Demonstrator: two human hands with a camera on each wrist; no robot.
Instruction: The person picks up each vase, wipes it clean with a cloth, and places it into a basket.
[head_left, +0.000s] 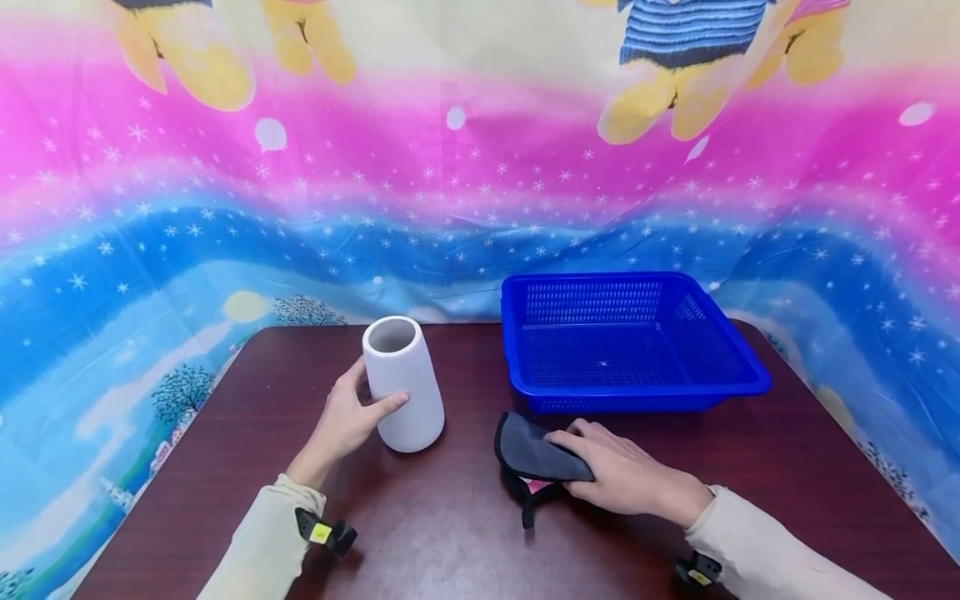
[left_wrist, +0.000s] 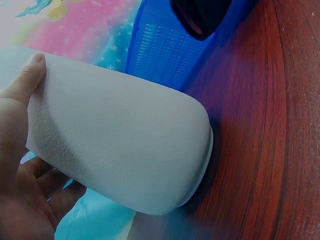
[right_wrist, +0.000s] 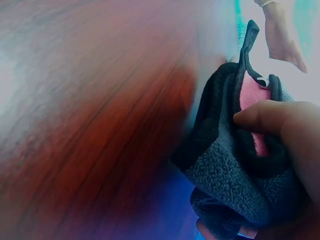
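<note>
A white tapered vase (head_left: 408, 400) with an open round mouth stands on the table, tilted slightly if at all. My left hand (head_left: 347, 421) grips its side, the thumb lying across the front and the other fingers behind it. In the left wrist view the vase (left_wrist: 120, 135) fills the middle. Right of it, my right hand (head_left: 618, 471) pinches a folded grey cloth (head_left: 528, 450) with black edging and a hanging loop. The right wrist view shows the thumb pressed into the fold of the cloth (right_wrist: 225, 170), over a pink patch. The fingers beneath are mostly hidden.
A blue plastic basket (head_left: 637, 390) with perforated walls stands at the back right of the dark reddish-brown table (head_left: 450, 533), just beyond the cloth. A patterned curtain (head_left: 450, 192) hangs behind the table and along both sides.
</note>
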